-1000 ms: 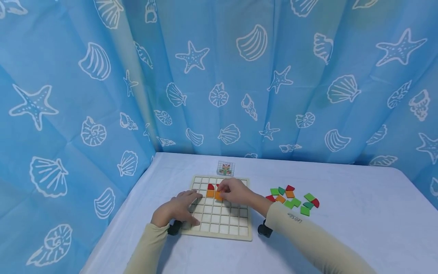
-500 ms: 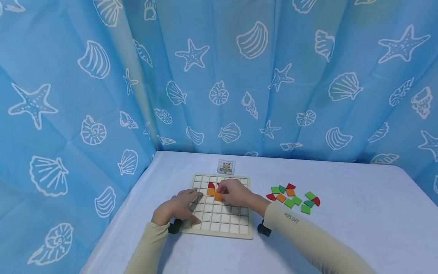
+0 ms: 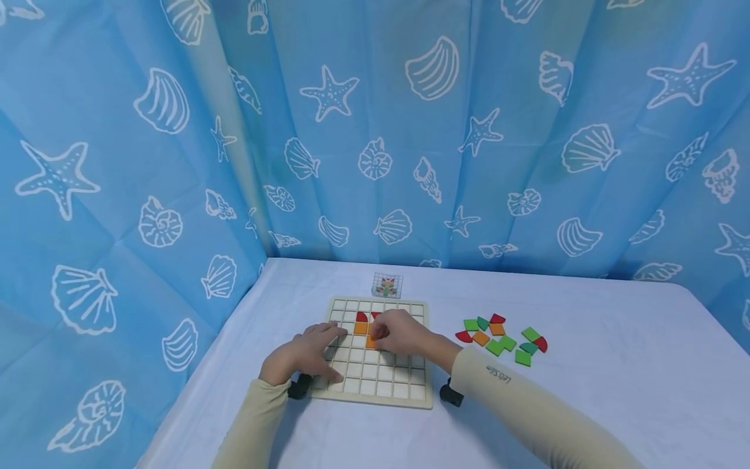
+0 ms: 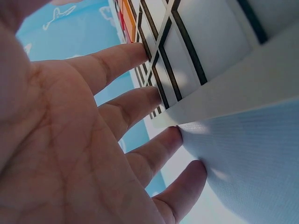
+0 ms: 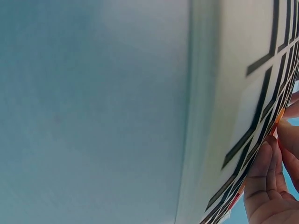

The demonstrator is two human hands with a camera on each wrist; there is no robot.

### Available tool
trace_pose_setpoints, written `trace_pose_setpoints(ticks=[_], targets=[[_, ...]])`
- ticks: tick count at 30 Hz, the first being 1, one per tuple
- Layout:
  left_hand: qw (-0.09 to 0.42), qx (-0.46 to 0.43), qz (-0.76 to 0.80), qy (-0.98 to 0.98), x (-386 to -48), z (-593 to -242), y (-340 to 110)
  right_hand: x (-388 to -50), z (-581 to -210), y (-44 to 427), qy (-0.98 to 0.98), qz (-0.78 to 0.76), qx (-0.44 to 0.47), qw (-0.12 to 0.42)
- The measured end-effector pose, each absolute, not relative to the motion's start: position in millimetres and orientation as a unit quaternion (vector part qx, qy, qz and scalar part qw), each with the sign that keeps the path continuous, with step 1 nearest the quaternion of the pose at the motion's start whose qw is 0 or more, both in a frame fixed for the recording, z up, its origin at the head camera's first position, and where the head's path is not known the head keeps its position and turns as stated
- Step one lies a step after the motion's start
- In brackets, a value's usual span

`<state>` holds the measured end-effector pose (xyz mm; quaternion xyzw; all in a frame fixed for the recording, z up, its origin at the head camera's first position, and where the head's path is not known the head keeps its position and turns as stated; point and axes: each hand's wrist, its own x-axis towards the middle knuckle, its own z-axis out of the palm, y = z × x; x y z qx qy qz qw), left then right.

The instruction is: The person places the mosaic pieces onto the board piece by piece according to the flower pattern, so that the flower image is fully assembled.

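A pale square grid board [image 3: 381, 402] lies on the white-covered table. My right hand [image 3: 401, 332] is over its upper middle, thumb and fingertips pinching an orange tile [image 3: 371, 342] close against the cells; the fingers hide part of it. In the right wrist view a sliver of orange [image 5: 280, 115] shows at the fingertips. Left of these fingers, an orange square tile [image 3: 361, 327] and a red quarter-round tile [image 3: 361, 317] sit in cells. With fingers spread, my left hand [image 3: 305, 355] rests along the board's left side; two fingertips touch its grid in the left wrist view.
Right of the board lie several loose tiles: green squares [image 3: 508, 342], orange squares [image 3: 481, 338], red quarter-rounds [image 3: 541, 344] and dark green leaf-shaped pieces [image 3: 529, 348]. A small pattern card [image 3: 387, 285] is behind the board. A blue seashell curtain [image 3: 375, 195] hangs behind the table.
My right hand has shifted slightly toward the near side over the board, and more orange shows under its fingers. The left hand stays in place.
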<state>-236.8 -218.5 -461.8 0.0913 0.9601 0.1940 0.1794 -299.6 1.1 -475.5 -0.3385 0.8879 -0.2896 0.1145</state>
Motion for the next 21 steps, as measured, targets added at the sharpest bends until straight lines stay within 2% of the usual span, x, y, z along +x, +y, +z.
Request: trace_pose_setpoints(ticks=[16,21], targets=[[0.172,0.093,0.187,0.963,-237.1,-464.7,-219.6,-301.0,-473.6,4.1,0.875,-0.342,-0.316,0.127],[0.171,0.090,0.185,0.963,-237.6,-464.9,-218.9,-304.5,-472.6,11.5,0.878,-0.353,-0.303,0.115]])
